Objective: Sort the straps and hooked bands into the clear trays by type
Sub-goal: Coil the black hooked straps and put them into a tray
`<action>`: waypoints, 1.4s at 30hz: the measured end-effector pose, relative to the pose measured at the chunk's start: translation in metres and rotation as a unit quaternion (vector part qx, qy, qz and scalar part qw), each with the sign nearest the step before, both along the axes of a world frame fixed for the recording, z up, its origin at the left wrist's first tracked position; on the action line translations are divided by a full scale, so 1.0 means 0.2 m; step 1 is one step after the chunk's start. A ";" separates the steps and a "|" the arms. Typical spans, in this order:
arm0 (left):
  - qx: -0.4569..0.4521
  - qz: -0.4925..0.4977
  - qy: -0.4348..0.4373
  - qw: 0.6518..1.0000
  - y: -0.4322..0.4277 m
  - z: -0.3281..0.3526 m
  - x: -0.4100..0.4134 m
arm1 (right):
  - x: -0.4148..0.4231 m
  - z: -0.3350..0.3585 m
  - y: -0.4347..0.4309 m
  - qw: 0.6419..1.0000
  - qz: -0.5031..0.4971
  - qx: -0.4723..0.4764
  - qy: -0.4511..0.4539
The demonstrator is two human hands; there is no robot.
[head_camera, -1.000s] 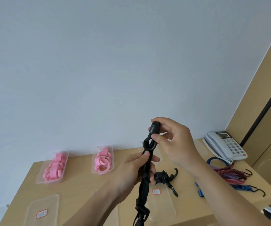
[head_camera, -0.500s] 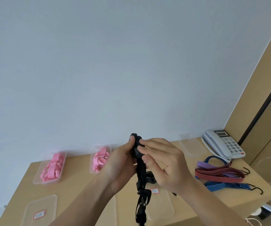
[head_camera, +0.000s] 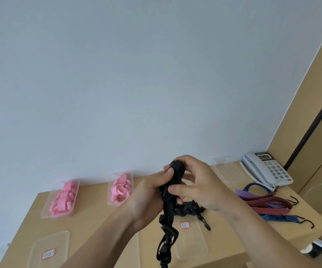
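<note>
On the table [head_camera: 102, 225], 2 back trays [head_camera: 56, 216] stand side by side at the left with looped straps [head_camera: 62, 198] in them. A front left tray [head_camera: 40, 246] lies before them, a front middle tray [head_camera: 193, 242] to its right, and a back right tray [head_camera: 227, 171] beside the telephone [head_camera: 266, 169] in the corner. Hooked bands [head_camera: 268, 204] are piled just before the telephone, and a hooked strap [head_camera: 189, 208] lies at the far end of the front middle tray, behind the held strap [head_camera: 176, 175].

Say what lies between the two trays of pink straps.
Nothing; the head view shows only bare table between the left tray and the right tray.

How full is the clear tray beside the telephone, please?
Empty: only the wooden table shows through the clear tray beside the telephone.
</note>
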State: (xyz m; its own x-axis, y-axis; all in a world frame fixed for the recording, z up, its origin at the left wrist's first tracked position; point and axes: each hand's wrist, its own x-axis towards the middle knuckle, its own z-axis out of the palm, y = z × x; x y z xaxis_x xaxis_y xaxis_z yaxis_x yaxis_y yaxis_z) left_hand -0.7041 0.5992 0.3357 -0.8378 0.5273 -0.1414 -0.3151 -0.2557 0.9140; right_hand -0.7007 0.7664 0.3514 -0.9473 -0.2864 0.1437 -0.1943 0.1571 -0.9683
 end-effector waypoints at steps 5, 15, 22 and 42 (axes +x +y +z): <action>-0.066 0.001 0.002 0.998 -0.01 -0.07 -0.01 | -0.03 0.04 0.04 0.997 -0.065 0.012 0.044; -0.104 0.037 0.024 0.994 0.00 -0.16 0.01 | -0.06 0.04 0.05 0.987 -0.120 0.079 0.074; -0.089 0.065 -0.043 0.993 0.03 -0.15 0.04 | -0.05 0.01 0.00 0.951 -0.188 0.160 0.185; 0.090 0.083 -0.120 0.985 0.01 -0.05 -0.02 | 0.05 -0.10 -0.07 0.964 -0.113 0.051 0.233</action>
